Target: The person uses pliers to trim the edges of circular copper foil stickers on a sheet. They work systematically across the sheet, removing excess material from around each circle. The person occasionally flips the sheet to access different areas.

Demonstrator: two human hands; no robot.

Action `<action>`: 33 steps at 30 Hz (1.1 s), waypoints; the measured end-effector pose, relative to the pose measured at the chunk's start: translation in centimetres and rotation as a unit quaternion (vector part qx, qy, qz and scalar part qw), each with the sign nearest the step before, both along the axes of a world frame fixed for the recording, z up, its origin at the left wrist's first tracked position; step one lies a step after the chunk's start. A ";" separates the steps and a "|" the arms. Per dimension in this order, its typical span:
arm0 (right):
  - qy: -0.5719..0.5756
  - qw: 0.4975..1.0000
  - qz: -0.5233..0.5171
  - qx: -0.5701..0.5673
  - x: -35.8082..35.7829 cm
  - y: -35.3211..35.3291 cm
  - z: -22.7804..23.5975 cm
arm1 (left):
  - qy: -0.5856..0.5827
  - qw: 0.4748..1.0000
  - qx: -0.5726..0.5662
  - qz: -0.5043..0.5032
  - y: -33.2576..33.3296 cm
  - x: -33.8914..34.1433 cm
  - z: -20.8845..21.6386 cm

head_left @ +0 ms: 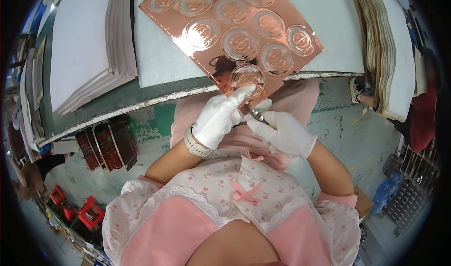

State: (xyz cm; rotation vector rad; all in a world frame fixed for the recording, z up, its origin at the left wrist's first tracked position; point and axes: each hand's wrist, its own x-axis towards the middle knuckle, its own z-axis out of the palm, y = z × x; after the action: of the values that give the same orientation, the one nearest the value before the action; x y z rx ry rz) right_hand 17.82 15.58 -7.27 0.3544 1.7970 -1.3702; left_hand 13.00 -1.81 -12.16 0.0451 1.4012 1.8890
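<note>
A shiny copper-coloured sheet (235,29) embossed with several round discs lies on a white pad, its near corner hanging over the table edge. My left hand (221,118), in a white glove with a pale watch at the wrist, pinches that near corner by the closest disc (247,77). Just below the corner, my right hand (286,133), also in a white glove, grips a small metal tool (257,116) whose tip points up toward the disc.
Stacks of white sheets (80,50) lie on the left of the green-edged table (117,106), and another stack (380,45) stands at the right. Dark red plates (105,146) lean under the table. Red stools (89,212) sit on the floor at lower left.
</note>
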 end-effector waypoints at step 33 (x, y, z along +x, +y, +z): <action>0.126 0.891 -0.429 -0.083 0.5 0.3 -1.6 | -0.059 0.988 -0.016 0.143 -9.9 5.1 -4.5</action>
State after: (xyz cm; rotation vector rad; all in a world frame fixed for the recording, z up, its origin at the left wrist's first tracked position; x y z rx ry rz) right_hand 18.32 15.87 -8.90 0.9980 1.7692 -2.2467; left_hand 18.13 -11.68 -16.71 -0.2938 1.4154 2.0634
